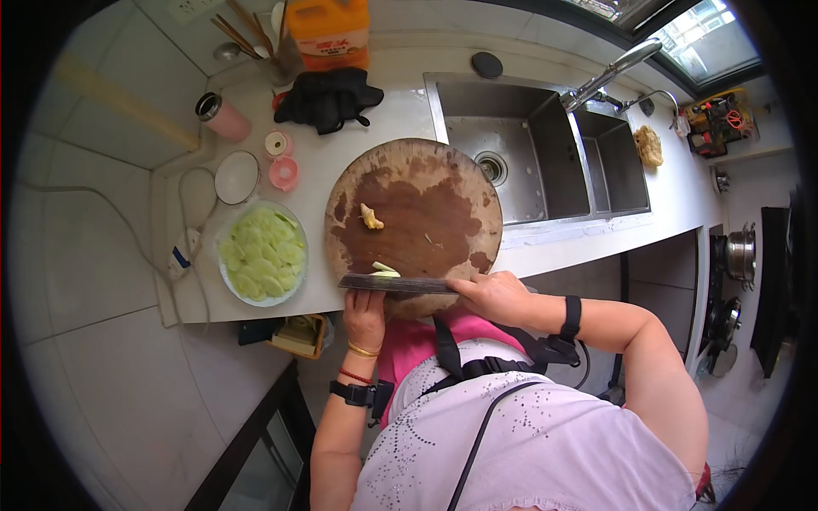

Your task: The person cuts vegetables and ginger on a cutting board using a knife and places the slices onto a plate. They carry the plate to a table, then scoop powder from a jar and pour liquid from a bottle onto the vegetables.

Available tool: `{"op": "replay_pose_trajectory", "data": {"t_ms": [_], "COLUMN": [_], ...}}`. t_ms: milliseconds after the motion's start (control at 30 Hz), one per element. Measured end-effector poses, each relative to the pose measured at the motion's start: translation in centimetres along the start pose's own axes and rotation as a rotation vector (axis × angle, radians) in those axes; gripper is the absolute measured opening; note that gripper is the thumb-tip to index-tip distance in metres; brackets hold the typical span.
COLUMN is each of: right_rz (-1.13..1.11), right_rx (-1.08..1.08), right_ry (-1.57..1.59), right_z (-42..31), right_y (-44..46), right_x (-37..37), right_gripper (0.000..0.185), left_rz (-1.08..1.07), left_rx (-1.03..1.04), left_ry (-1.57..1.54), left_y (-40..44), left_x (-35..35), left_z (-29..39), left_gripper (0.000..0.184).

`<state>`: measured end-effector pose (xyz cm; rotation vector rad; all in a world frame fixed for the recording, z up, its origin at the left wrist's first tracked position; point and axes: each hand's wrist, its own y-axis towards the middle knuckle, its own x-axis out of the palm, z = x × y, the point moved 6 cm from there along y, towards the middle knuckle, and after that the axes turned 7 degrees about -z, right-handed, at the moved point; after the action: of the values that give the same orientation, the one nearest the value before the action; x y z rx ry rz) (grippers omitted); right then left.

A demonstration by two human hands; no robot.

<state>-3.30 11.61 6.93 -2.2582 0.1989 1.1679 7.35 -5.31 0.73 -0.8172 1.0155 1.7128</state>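
My right hand (494,296) is closed around the handle end of a cleaver (396,284), whose dark blade lies across the near edge of a round wooden chopping board (460,183). My left hand (365,317) is at the blade's left part, fingers together and bent; their tips and whatever they press on are hidden by the blade. Just beyond the blade lie a few pale green vegetable slices (386,270). A knob of ginger (371,217) rests farther back on the board. To the left stands a plate heaped with thin green slices (264,254).
A double steel sink (558,204) with a faucet (613,72) is right of the board. Behind are a black cloth (328,100), an orange jug (329,38) and a pink tumbler (223,117). A white dish (237,177) and pink lid (284,174) stand left.
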Motion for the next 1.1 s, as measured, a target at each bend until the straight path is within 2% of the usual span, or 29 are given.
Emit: {"op": "replay_pose_trajectory", "data": {"t_ms": [67, 367, 533, 700, 933, 1100], "right_rz": [-0.071, -0.033, 0.038, -0.007, -0.06, 0.016], "right_rx": [0.024, 0.018, -0.023, -0.01, 0.041, 0.007], "right_ry": [0.004, -0.001, 0.056, 0.06, 0.041, 0.057], "right_z": [0.1, 1.3, 0.9, 0.5, 1.0, 1.2], "right_y": [-0.6, 1.1, 0.3, -1.1, 1.2, 1.0], "right_x": [0.2, 3.2, 1.5, 0.2, 3.3, 3.0], "right_gripper": [0.033, 0.032, 0.032, 0.03, 0.028, 0.027], "left_rz": [-0.001, -0.018, -0.015, 0.003, 0.01, 0.008], "left_rx": [0.008, -0.016, -0.019, 0.027, -0.015, -0.005], "left_ry": [-0.016, 0.013, 0.002, -0.043, -0.003, 0.015], "left_y": [0.0, -0.1, -0.3, -0.1, -0.2, -0.3], "left_x": [0.0, 0.4, 0.3, 0.0, 0.4, 0.2], "left_z": [0.1, -0.3, -0.4, -0.3, -0.3, -0.2], "left_gripper": [0.023, 0.029, 0.027, 0.021, 0.025, 0.026]}}
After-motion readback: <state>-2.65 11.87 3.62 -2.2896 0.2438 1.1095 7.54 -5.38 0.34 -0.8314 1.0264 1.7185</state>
